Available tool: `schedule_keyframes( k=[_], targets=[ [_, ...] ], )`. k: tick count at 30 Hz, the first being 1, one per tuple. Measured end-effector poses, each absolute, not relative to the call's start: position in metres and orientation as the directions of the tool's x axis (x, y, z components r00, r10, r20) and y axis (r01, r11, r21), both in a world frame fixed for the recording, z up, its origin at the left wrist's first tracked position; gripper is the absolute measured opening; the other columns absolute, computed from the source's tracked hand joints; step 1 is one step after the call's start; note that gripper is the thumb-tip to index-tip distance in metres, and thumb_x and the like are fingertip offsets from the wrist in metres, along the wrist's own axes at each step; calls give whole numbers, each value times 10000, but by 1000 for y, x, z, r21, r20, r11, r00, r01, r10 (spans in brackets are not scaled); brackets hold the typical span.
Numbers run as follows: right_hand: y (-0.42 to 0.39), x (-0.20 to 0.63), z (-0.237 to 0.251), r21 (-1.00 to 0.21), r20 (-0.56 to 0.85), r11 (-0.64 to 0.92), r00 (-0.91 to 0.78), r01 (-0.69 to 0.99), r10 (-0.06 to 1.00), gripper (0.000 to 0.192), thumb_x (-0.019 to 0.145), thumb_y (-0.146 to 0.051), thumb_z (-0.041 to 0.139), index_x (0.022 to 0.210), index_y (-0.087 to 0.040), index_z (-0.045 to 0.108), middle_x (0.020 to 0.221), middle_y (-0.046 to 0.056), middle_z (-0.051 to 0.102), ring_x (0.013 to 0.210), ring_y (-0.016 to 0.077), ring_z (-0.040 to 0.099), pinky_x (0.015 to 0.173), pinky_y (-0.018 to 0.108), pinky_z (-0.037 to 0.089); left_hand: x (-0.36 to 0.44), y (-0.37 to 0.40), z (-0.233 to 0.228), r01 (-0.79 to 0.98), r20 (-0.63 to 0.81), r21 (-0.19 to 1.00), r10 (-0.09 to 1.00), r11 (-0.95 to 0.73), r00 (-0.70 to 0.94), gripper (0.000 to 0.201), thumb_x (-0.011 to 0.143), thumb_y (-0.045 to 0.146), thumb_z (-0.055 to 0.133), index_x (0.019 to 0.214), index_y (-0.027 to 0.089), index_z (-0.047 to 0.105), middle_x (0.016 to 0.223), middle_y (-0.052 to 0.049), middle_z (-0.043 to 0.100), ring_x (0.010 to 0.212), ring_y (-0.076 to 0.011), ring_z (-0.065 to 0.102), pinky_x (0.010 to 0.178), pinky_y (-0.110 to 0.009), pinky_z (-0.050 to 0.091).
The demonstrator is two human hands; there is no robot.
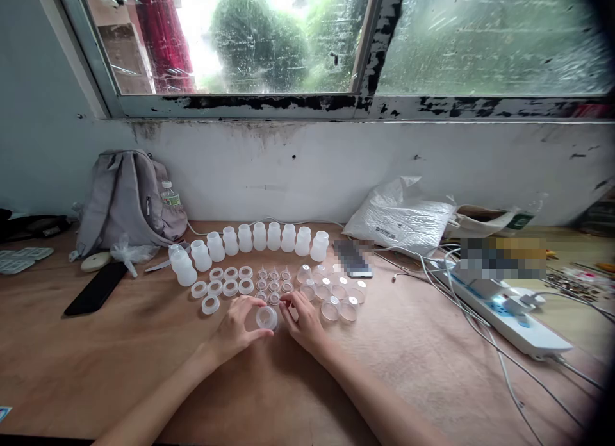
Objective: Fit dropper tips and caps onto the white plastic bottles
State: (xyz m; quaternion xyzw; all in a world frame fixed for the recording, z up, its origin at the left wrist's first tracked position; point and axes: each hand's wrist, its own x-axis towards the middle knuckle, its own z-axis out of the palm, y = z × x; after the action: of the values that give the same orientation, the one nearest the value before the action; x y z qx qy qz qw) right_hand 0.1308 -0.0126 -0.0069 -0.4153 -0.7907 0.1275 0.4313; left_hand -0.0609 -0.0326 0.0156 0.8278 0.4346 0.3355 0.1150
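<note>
Left hand (236,327) pinching a clear round cap (266,317) low over the bench (144,363), just in front of the small nipples (273,284). Right hand (303,321) curled beside the cap, fingertips touching a nipple. White bottles (259,236) lined up behind, rings (229,282) left of the nipples.

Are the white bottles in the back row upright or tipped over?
Upright. The white bottles stand in an arc on the wooden table, their open necks pointing up; none lies on its side.
</note>
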Motion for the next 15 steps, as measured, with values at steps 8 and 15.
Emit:
schedule_keyframes(
  k=[8, 15],
  targets=[
    [-8, 133, -12, -561, 585, 593, -230, 578, 778, 106, 834, -166, 414, 827, -190, 517, 768, 47, 564, 727, 175, 509, 667, 290, 412, -45, -26, -1, 710, 355, 420, 822, -565, 445, 384, 641, 321, 679, 988, 226, 544, 971, -29, 613, 971, -234, 505, 867, -404, 349],
    [-7, 131, -15, -571, 562, 595, -259, 565, 785, 138, 809, -116, 404, 838, -184, 521, 786, 52, 565, 740, 175, 507, 673, 289, 414, -44, -32, -2, 713, 409, 429, 823, -555, 394, 335, 717, 361, 587, 1019, 225, 539, 1128, -70, 517, 1060, -253, 436, 885, -412, 333]
  ],
)
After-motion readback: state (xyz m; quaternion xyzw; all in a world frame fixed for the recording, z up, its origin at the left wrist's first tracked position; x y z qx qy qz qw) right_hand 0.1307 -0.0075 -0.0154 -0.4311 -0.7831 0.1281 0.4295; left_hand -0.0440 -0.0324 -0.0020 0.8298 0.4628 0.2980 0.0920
